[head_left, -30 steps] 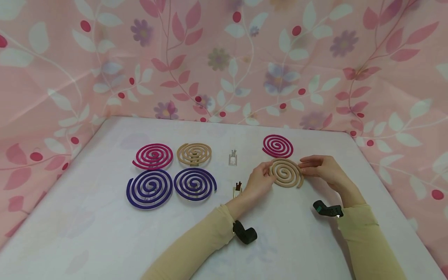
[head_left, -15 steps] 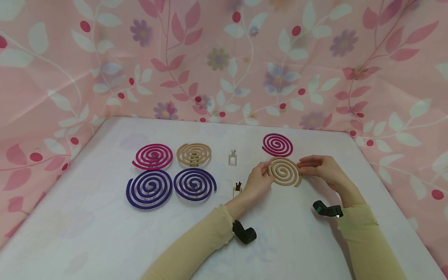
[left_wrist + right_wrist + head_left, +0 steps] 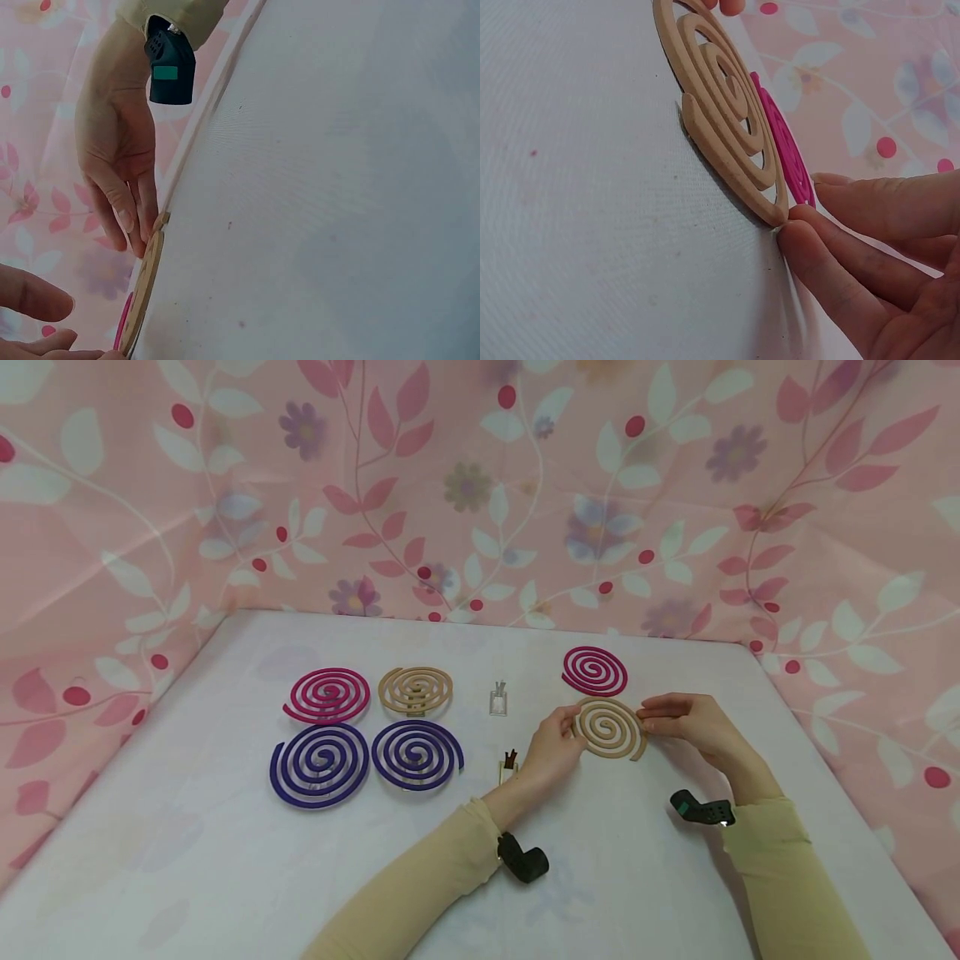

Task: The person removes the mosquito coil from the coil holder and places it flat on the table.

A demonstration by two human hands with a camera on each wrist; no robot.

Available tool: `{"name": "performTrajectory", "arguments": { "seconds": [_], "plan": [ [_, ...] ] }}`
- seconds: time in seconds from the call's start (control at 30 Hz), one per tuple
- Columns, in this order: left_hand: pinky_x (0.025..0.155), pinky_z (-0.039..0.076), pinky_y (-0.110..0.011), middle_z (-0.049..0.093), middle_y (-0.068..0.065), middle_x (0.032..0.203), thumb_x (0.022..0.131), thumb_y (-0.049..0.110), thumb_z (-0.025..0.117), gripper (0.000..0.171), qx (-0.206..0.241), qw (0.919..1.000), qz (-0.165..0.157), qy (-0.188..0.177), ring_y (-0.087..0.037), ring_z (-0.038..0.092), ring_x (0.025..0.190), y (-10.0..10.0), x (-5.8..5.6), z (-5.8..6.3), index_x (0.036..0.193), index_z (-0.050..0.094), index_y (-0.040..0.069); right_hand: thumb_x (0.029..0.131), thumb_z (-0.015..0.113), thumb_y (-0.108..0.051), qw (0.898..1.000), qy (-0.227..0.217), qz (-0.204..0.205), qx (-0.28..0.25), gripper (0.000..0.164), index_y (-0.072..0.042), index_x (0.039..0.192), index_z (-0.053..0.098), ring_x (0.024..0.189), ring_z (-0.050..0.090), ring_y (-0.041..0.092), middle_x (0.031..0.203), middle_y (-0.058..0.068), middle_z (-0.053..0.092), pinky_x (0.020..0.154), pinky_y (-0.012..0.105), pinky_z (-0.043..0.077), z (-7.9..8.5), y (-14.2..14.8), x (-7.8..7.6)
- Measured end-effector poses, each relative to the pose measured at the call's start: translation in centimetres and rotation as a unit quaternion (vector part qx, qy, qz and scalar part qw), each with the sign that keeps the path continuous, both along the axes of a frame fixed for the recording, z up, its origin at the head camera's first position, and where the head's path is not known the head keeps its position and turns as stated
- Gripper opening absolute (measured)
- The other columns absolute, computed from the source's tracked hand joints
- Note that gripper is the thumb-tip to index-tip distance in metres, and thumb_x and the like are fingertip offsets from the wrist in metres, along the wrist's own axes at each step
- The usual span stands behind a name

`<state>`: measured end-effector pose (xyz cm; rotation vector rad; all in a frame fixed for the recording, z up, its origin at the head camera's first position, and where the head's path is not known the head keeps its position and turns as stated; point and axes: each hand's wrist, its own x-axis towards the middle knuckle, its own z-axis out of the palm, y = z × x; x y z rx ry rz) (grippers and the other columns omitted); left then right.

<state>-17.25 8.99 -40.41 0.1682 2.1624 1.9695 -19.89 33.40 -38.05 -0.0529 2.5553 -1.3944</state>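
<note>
Between the two hands, a tan mosquito coil (image 3: 609, 727) lies flat on the white tabletop, its far rim close to a pink mosquito coil (image 3: 595, 671). My left hand (image 3: 555, 745) touches the tan coil's left rim with its fingertips. At the opposite rim, fingertips of my right hand (image 3: 693, 727) rest against the edge. From the right wrist view, those fingers (image 3: 840, 262) are fairly straight and the thumb stands apart above them. The left wrist view catches the tan coil (image 3: 146, 289) edge-on, with the left fingers partly cut off by the frame.
Leftward stand a pink coil (image 3: 330, 695), a tan coil (image 3: 416, 690) and two dark blue coils (image 3: 321, 765), raised on small metal stands. A bare metal stand (image 3: 498, 700) sits mid-table; another stand (image 3: 509, 762) is partly behind the left wrist. Floral cloth (image 3: 465, 485) surrounds the table.
The tan coil has shifted slightly left and away from me, and the pink coil behind it has moved back a touch. Over the last half second, hardly anything has moved.
</note>
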Motion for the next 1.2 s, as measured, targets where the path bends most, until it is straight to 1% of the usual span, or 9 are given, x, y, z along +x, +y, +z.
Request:
{"name": "performTrajectory", "arguments": {
  "seconds": [0.33,0.47,0.57,0.67,0.73,0.8,0.87,1.07,1.2],
  "plan": [
    [0.117,0.036,-0.036,0.052,-0.019,0.146,0.088,-0.004,0.052,0.053,-0.001,1.0,-0.008,0.001,-0.025,0.047,0.139,0.0,0.0,-0.2,0.141,0.049,-0.003,0.092,0.072,-0.016,1.0,0.006,0.003,0.005,0.049,0.007,0.133,0.056,0.095,0.064,-0.006,0.128,0.026,0.064,0.082,0.01,0.052,0.1,-0.1,0.0],
    [0.117,0.037,-0.038,0.054,-0.019,0.145,0.09,-0.001,0.054,0.051,-0.01,0.9999,-0.008,0.01,-0.025,0.048,0.138,-0.1,0.0,-0.1,0.141,0.05,-0.002,0.093,0.072,-0.018,1.0,0.006,0.001,0.013,0.048,0.005,0.133,0.057,0.095,0.064,-0.006,0.128,0.025,0.065,0.082,0.01,0.051,0.1,-0.1,0.0],
    [0.117,0.037,-0.04,0.055,-0.018,0.144,0.089,0.0,0.054,0.052,-0.027,0.9992,-0.009,0.026,-0.026,0.048,0.138,-0.2,0.1,0.2,0.141,0.051,0.001,0.093,0.072,-0.02,1.0,0.024,-0.009,0.013,0.049,0.005,0.133,0.058,0.095,0.063,-0.007,0.127,0.023,0.066,0.082,0.01,0.051,0.5,-0.2,0.1],
    [0.117,0.036,-0.042,0.054,-0.017,0.145,0.088,-0.001,0.051,0.054,-0.034,0.9983,-0.015,0.046,-0.029,0.047,0.139,-0.5,0.3,1.0,0.142,0.05,0.004,0.094,0.071,-0.023,0.998,0.053,-0.033,0.001,0.048,0.003,0.132,0.058,0.095,0.063,-0.007,0.122,0.012,0.071,0.083,0.009,0.05,1.3,-0.5,0.3],
    [0.117,0.037,-0.042,0.053,-0.017,0.146,0.09,-0.001,0.05,0.053,-0.033,0.9974,-0.02,0.062,-0.031,0.047,0.139,-0.8,0.4,1.6,0.142,0.049,0.004,0.094,0.071,-0.024,0.996,0.071,-0.05,-0.018,0.047,0.001,0.132,0.059,0.096,0.064,-0.006,0.115,-0.001,0.073,0.084,0.008,0.05,2.1,-1.0,0.5],
    [0.116,0.039,-0.042,0.05,-0.017,0.149,0.091,-0.001,0.048,0.052,-0.026,0.9969,-0.023,0.07,-0.032,0.047,0.139,-1.2,0.4,2.4,0.143,0.049,0.004,0.094,0.071,-0.025,0.993,0.084,-0.064,-0.041,0.047,-0.002,0.133,0.059,0.096,0.066,-0.003,0.109,-0.012,0.073,0.085,0.008,0.05,2.8,-1.6,0.7],
    [0.115,0.039,-0.041,0.048,-0.016,0.151,0.093,-0.001,0.047,0.051,-0.018,0.9961,-0.025,0.082,-0.031,0.045,0.14,-1.5,0.4,3.1,0.144,0.048,0.003,0.094,0.071,-0.026,0.991,0.093,-0.076,-0.065,0.046,-0.006,0.133,0.059,0.097,0.067,-0.002,0.107,-0.017,0.071,0.086,0.009,0.051,3.5,-2.3,1.0],
    [0.116,0.039,-0.039,0.048,-0.016,0.151,0.092,-0.005,0.046,0.052,0.011,0.9929,-0.025,0.116,-0.027,0.043,0.142,-2.1,0.0,4.4,0.143,0.047,-0.001,0.093,0.072,-0.026,0.982,0.106,-0.094,-0.123,0.048,-0.009,0.135,0.058,0.102,0.067,0.001,0.117,-0.01,0.07,0.088,0.009,0.051,5.1,-4.0,1.9],
    [0.116,0.039,-0.038,0.05,-0.015,0.15,0.091,-0.006,0.048,0.052,0.024,0.9922,-0.019,0.121,-0.025,0.045,0.141,-2.3,0.0,5.1,0.143,0.047,-0.001,0.092,0.074,-0.023,0.975,0.114,-0.095,-0.163,0.049,-0.008,0.135,0.058,0.103,0.068,0.003,0.12,-0.005,0.069,0.088,0.01,0.051,6.0,-4.9,2.6]
  ]
}}
